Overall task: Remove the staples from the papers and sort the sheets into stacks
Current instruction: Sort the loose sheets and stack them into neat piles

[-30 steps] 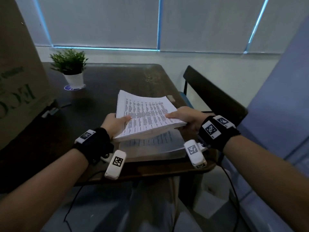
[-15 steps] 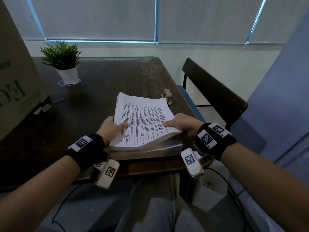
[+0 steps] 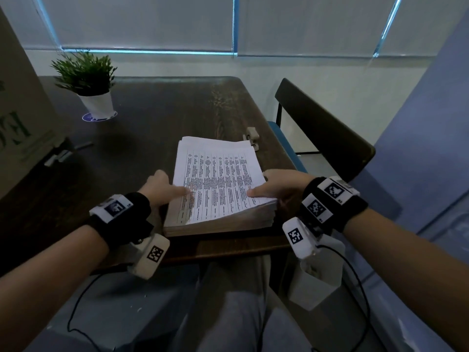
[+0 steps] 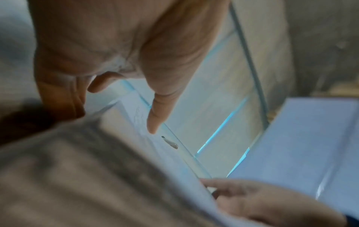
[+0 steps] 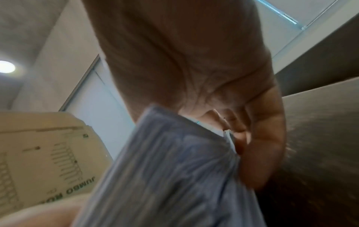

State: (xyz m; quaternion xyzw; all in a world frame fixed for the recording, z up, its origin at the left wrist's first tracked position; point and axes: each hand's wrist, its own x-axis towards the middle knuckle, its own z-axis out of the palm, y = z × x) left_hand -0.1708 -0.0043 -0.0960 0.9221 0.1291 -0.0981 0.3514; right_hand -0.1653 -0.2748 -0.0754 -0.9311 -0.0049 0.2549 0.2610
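A thick stack of printed papers (image 3: 218, 184) lies near the front edge of the dark wooden table (image 3: 152, 118). My left hand (image 3: 165, 189) holds its left edge, with the thumb on the top sheet and the fingers down along the side. My right hand (image 3: 275, 190) grips the right edge the same way. In the left wrist view the thumb (image 4: 159, 110) points onto the blurred stack (image 4: 97, 176). In the right wrist view curled fingers (image 5: 258, 153) wrap the stack's edge (image 5: 174, 176). A small staple remover (image 3: 252, 138) sits just past the far right corner.
A potted plant (image 3: 86, 82) stands at the far left of the table beside a large cardboard box (image 3: 17, 115). Small dark items (image 3: 66, 153) lie by the box. A dark chair (image 3: 322, 133) is to the right, with a white bin (image 3: 317, 283) on the floor below.
Both hands have lowered the lifted bundle of sheets onto the papers beneath it. The two now sit as one pile on the table.
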